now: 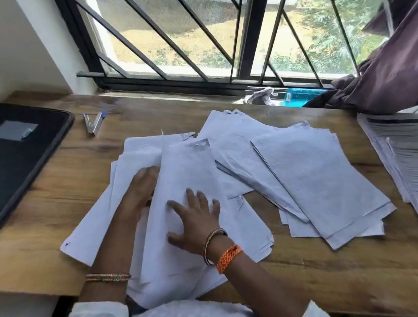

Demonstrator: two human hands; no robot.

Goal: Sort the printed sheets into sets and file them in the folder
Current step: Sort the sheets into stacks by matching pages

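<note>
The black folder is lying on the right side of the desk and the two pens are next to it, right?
Not quite. In the head view the black folder lies on the left side of the desk, not the right. What lies on the right is a stack of printed sheets. The two pens are indeed next to the folder.

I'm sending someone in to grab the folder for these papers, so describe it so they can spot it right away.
Start at the wooden desk under the barred window and go to its far left end. The folder lies flat there, left of two pens and the loose white sheets. It is the only dark thing on the desk: black, rounded corners, a small grey label on its cover.
</note>
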